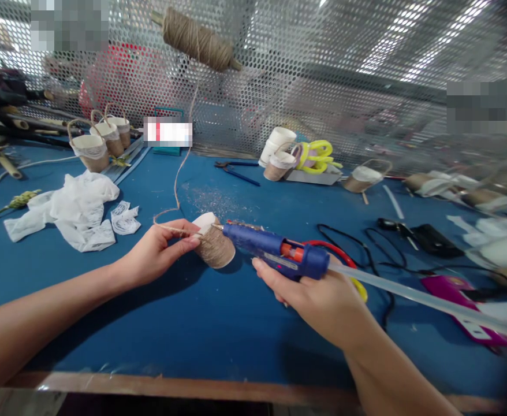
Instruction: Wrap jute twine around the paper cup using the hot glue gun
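Left hand (164,252) closed on the white end of a twine-wrapped cup (217,248), pinching the twine (177,179) against it; right hand (325,300) gripping a blue glue gun (260,242), its nozzle at the cup's wrapped side. The cup is tilted, between the hands, over the blue counter (171,341). A translucent glue stick (392,289) projects from the gun's rear. Beyond: white lace (80,202), left; blue-handled pliers (242,173), behind the cup; above, the twine's spool (197,40), before perforated mesh (253,110).
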{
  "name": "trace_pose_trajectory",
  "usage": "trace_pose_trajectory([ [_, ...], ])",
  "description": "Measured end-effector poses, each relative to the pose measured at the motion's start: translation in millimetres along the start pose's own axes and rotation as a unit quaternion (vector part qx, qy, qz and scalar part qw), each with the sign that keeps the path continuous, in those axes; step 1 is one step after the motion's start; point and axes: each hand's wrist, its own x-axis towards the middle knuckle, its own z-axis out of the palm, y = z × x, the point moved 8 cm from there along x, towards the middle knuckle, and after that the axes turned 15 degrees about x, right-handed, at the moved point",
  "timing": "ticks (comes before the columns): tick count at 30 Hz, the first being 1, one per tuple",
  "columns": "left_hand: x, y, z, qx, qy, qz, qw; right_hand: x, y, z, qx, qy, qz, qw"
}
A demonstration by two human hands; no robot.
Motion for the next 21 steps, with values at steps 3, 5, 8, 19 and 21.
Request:
trace_pose_trajectory([
  [3, -0.5, -0.9, 0.0, 0.001, -0.001, 0.005, 1.0, 1.4, 3.4, -1.0, 0.018, 0.04, 0.01, 0.999],
  [5, -0.9, -1.3, -0.3, 0.002, 0.0, 0.007, 1.0, 2.6, 2.5, 0.1, 0.024, 0.043, 0.005, 0.999],
  [8, -1.0, -0.4, -0.9, 0.003, 0.0, 0.01, 1.0, 3.0, 1.7, -0.5, 0.011, 0.035, 0.013, 0.999],
  [19, 0.5, -0.6, -1.1, 0.006, -0.001, -0.008, 1.0, -2.7, -5.7, 0.7, -0.006, -0.028, -0.01, 1.0],
  [21, 0.3, -0.7, -1.4, 0.008, 0.0, -0.007, 1.0, -1.8, -5.4, 1.6, 0.008, -0.035, -0.004, 0.999],
])
